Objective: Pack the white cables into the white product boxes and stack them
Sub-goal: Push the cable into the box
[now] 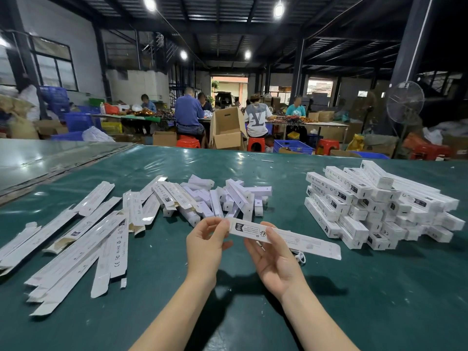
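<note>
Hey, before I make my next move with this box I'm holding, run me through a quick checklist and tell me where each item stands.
1. Box gripped by both the left hand and the right hand: ok.
2. Box end open for loading: cannot tell.
3. White cable close by, on the table under the box: ok.
4. Cable already inside this box: cannot tell.
5. Stack of closed boxes ready on the right: ok.
</note>
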